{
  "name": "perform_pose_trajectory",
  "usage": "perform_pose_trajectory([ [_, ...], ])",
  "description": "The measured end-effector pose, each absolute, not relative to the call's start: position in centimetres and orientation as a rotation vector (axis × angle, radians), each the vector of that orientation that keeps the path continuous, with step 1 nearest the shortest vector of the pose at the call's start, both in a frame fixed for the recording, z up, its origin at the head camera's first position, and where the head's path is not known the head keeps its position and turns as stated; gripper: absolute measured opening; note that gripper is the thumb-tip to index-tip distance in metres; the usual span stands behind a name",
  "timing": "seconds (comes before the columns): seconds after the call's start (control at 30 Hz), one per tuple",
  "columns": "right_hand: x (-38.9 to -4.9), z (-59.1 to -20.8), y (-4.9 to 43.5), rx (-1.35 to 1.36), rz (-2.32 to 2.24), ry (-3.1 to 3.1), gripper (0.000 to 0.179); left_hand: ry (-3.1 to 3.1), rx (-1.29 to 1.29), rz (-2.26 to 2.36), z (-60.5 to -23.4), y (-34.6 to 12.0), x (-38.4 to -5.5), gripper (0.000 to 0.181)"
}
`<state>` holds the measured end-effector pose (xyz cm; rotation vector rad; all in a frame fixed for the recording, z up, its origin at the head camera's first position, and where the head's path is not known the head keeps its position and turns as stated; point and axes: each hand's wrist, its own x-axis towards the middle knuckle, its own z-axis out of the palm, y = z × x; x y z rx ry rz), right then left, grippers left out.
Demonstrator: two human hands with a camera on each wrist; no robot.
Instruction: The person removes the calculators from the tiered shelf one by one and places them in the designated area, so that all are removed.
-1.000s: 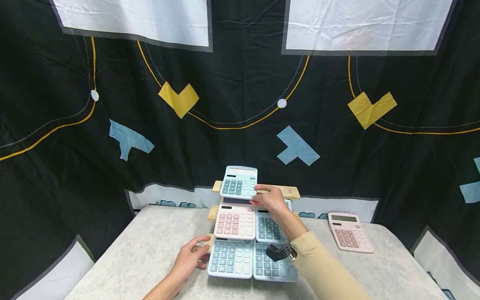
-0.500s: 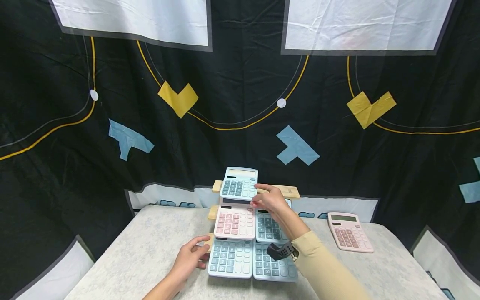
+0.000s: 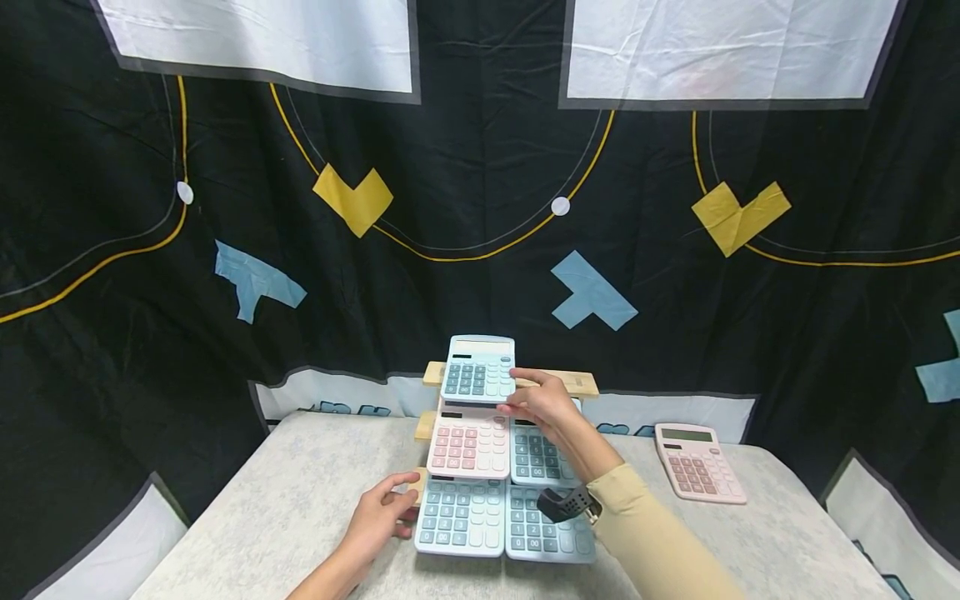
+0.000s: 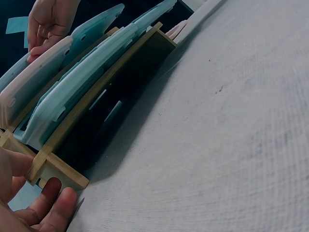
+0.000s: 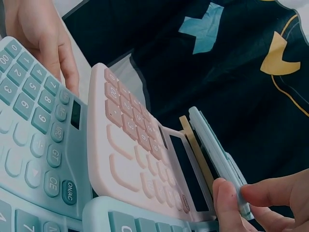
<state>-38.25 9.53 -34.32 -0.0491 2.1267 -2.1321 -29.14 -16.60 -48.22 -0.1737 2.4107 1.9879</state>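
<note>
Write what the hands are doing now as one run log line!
right hand: pinches top blue calculator | left hand: holds wooden rack at left end | pink calculator: on table, right of rack

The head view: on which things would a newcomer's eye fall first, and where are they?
Probably on the wooden rack of blue and pink calculators at the centre, where the person's right grip pinches the right edge of the topmost blue calculator. Next, perhaps, on the lone pink calculator lying on the table to the right of the rack. Behind, the black backdrop with its yellow and light blue shapes also catches the eye.
</note>
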Motion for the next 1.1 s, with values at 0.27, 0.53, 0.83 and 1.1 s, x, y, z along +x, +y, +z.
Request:
perform_pose_trajectory([
  [0.27,-38.0,-34.3,10.0,-0.061,-2.142,2.099,0.058,2.415,-0.172,1.983,-48.3,-16.7,-29.1,0.042],
  [0.53,-38.0,-34.1,10.7,-0.066,-2.159,2.089,0.056,2.425,-0.177,1.982,-48.2,-16.5,-29.2,0.041],
  [0.83,-37.6,-33.7,11.5,-0.052,-2.171,2.109,0.058,2.423,-0.199,1.967,-48.2,-16.5,-29.4,0.042],
  [1.1,-37.3,-33.3,12.5,-0.067,-2.188,2.120,0.058,2.427,-0.206,1.959,-48.4,-16.6,-29.6,0.044],
])
